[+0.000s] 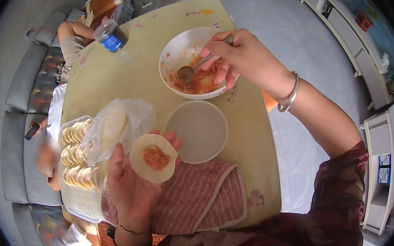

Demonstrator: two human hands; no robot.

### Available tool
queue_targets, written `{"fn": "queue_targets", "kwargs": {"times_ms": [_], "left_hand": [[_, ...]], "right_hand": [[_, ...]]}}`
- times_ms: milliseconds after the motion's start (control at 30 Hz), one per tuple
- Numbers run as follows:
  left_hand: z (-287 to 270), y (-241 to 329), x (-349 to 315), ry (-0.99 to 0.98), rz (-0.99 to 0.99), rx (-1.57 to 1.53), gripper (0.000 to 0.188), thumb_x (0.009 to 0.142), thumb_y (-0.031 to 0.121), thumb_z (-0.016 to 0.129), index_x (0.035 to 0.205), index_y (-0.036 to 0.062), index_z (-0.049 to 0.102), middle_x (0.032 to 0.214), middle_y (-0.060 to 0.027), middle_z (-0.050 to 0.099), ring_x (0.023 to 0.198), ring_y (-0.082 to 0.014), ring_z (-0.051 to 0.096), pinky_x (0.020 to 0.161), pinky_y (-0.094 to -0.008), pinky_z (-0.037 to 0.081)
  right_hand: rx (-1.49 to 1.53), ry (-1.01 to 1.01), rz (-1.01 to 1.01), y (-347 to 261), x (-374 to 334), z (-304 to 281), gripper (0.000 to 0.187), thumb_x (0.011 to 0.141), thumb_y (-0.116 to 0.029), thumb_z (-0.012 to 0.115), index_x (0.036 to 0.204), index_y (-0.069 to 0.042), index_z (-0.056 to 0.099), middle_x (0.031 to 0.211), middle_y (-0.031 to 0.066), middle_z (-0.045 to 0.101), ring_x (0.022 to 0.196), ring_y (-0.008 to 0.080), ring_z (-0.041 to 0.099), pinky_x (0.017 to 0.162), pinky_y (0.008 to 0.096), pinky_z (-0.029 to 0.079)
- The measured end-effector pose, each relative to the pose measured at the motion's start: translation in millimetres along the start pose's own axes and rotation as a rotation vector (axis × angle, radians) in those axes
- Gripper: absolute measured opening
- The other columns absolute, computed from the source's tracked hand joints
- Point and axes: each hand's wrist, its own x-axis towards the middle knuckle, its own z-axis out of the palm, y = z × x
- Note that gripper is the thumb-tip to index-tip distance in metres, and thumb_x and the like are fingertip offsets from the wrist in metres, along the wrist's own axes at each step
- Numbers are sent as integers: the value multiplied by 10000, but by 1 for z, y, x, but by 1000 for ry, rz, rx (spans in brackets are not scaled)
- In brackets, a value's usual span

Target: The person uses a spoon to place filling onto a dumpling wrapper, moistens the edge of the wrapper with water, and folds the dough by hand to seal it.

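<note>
My left hand (133,183) is palm up and holds a round dumpling wrapper (154,158) with a dab of orange filling at its middle. My right hand (242,55) grips a metal spoon (190,70) whose bowl rests in the reddish filling inside a white bowl (176,49) at the far side of the yellow table (130,68). A silver bangle sits on my right wrist. The two hands are well apart, the left near the table's front edge.
A round white lid or dish (197,131) lies between the hands. A clear tray (76,197) of folded dumplings and a plastic bag (120,124) of wrappers sit at left. A striped pink cloth (199,195) covers the front edge. A jar with a blue label (110,36) stands far left. A person lies on the grey sofa (24,119).
</note>
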Motion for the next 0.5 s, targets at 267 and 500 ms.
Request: {"fn": "queue_targets", "kwargs": {"times_ms": [267,500], "left_hand": [[-4,2,5,-16,4,16,677,1016,443,362,1403,-111,324,1486,-325,291,1423,-448,224,1141,-544,279],[-5,4,9,-15,19,33,658,1017,441,357,1385,-105,347,1470,-318,325,1400,-441,285,1122,-537,312]], "right_hand": [[394,103,143,12,7,-10,270,941,-160,545,1029,90,597,949,233,693,673,161,685,580,251,592],[590,171,181,20,11,-27,243,934,-142,572,1010,88,584,1013,273,674,810,239,709,673,300,620]]}}
